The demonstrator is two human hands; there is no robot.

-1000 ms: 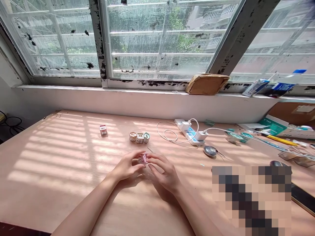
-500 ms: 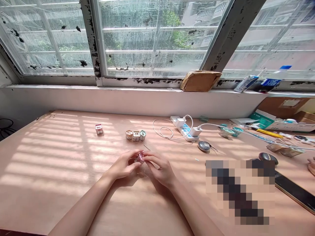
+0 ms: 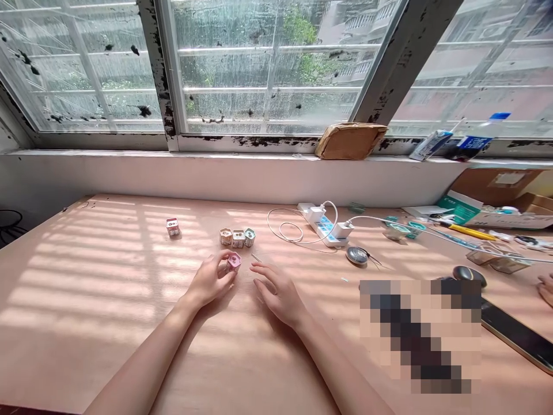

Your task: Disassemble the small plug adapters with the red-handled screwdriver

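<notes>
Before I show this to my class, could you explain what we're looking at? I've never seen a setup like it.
There is no machine here: a person works with two bare hands. Every picture comes from one camera worn on the head, looking forward and down. The left hand holds a small pink many-sided box between thumb and fingers. The right hand is open, close to a thin silver rod. On the pale brown table, beyond the hands, stand a row of three small patterned boxes and, apart to the left, a small red-topped box. Further right lies a white power strip.
</notes>
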